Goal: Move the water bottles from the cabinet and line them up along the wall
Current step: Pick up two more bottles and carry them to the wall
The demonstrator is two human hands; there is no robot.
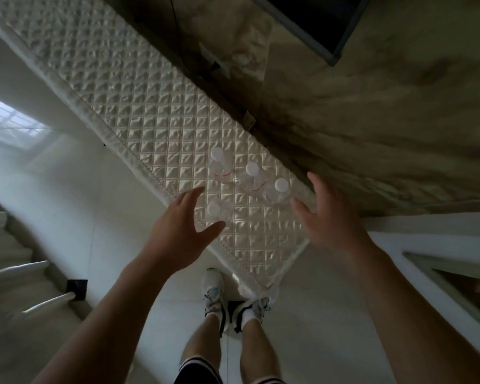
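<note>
Several clear water bottles with white caps stand upright on a quilted cloth covering a long cabinet top [139,117]. One bottle [218,162] is farthest, another bottle [252,176] stands in the middle, and a third bottle [280,189] is nearest the marbled wall [385,128]. A bottle apart from that row [215,213] stands closer to the front edge. My left hand [183,225] hovers open just left of that front bottle, fingers spread around it without gripping. My right hand [330,214] is open to the right of the row, holding nothing.
A dark screen [324,20] hangs on the wall above. A cable [178,37] runs down to a plug near the cabinet's back edge. My feet in white shoes [214,289] stand on the pale tiled floor. Stairs with a metal rail [47,300] lie at the left.
</note>
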